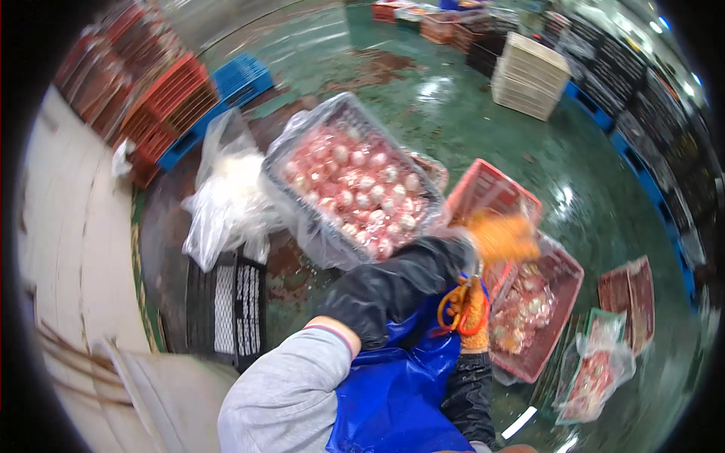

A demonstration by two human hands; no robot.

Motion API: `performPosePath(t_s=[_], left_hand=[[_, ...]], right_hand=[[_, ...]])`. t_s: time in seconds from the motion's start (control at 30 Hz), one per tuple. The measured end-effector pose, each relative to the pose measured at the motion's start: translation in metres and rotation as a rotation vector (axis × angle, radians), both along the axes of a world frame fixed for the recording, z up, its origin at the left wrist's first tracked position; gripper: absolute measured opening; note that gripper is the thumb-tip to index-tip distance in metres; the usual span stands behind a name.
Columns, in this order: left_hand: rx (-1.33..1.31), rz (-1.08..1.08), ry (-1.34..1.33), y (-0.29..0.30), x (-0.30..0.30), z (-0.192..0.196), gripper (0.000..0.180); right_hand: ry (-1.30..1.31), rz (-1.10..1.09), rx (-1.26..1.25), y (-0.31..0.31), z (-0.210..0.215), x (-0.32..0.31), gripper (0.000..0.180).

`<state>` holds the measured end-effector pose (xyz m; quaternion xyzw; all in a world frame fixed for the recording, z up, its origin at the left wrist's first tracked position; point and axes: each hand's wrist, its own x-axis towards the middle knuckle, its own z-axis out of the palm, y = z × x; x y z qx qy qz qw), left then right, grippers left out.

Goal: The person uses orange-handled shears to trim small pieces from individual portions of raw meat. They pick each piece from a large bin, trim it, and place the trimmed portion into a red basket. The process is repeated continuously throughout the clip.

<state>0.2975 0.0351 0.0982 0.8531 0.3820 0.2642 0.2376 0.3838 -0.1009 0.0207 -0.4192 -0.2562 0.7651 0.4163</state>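
My left hand [504, 237], in an orange glove and smeared by motion, reaches across to a red crate [492, 186] with plastic in it. Its fingers cannot be made out. My right hand [476, 321], also orange-gloved, is low beside my blue apron, partly hidden by scissors [453, 308] with orange-red handles. Whether it grips them does not show. Right of it, a dark red crate [575, 281] holds pinkish and whitish lumps. A grey crate [273, 175], lined with clear plastic and filled with wet, round whitish-pink pieces, stands ahead to the left.
Crumpled clear plastic bags [230, 200] lie left of the grey crate, above a black crate [200, 309]. At right are a bag of red pieces [593, 377] and a small red crate [638, 302]. Stacked white crates [529, 79] and red crates [162, 102] stand farther off.
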Motion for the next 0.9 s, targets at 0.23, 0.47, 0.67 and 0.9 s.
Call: performPosePath(t_s=[0.23,0.47,0.67,0.9], left_hand=[[0.462,0.114,-0.219,-0.050,-0.021,-0.026,0.058],[0.398,0.867,0.330,0.023,-0.262,-0.024,0.050],[0.090,1.012,0.645,0.061,-0.367,-0.041,0.068],[0.222,0.757,0.623,0.034,-0.353,-0.070,0.039]], right_hand=[[0.393,-0.206,-0.114,-0.004,-0.024,0.014,0.049],[0.548,-0.104,-0.144,0.002,-0.017,0.015,0.055],[0.503,-0.221,-0.245,-0.002,-0.010,0.015,0.056],[0.551,-0.221,-0.186,-0.003,-0.019,0.013,0.055]])
